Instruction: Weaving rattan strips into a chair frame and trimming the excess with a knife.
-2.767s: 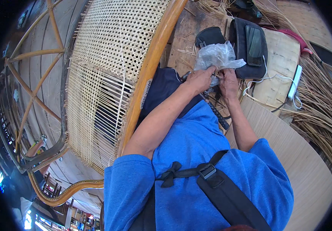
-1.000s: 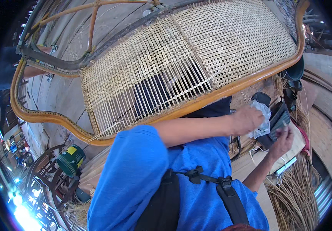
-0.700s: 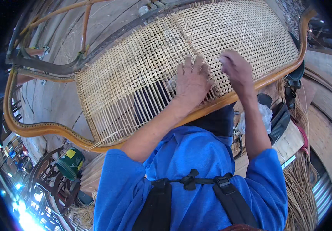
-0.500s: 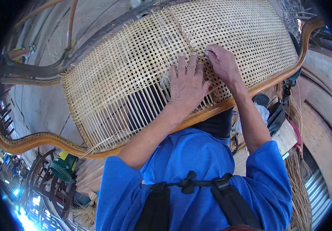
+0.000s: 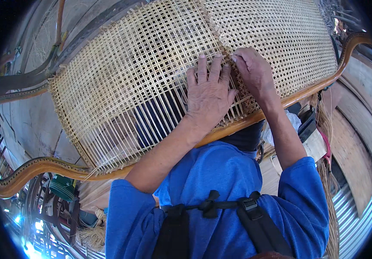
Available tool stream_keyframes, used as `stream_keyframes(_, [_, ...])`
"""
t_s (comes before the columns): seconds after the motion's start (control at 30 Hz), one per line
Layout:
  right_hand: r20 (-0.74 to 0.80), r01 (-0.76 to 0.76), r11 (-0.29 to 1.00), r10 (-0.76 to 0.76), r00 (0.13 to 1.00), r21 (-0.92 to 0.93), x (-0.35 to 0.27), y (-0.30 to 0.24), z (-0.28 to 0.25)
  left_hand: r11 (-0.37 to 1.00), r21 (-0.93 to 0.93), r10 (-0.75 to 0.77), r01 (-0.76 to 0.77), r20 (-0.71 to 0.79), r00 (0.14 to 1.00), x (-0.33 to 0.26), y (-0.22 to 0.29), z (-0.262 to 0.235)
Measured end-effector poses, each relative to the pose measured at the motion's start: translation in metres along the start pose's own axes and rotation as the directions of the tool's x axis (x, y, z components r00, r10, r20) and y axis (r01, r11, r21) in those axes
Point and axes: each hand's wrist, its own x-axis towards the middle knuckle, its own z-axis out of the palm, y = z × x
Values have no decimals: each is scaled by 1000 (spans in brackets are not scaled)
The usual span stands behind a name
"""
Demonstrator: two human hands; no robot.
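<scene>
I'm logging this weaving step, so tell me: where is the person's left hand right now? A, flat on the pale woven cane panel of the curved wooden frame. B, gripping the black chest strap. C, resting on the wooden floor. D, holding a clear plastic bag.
A: the left hand lies palm down, fingers spread, on the pale woven cane panel, beside the right hand, whose fingertips touch the weave.

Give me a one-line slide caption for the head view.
Left hand pressed flat on a half-woven cane panel, right hand working a strand beside it, above the curved wooden frame.
</scene>
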Motion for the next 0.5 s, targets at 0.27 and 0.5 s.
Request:
stream_keyframes(0.27, [173, 137, 967, -100, 980, -213, 2, -11, -3, 1000, -21, -20, 21, 35, 999, -12, 2, -25])
stream_keyframes(0.5, [-57, -64, 994, 70, 996, 93, -12, -6, -30, 993, -48, -110, 109, -17, 994, -89, -13, -79])
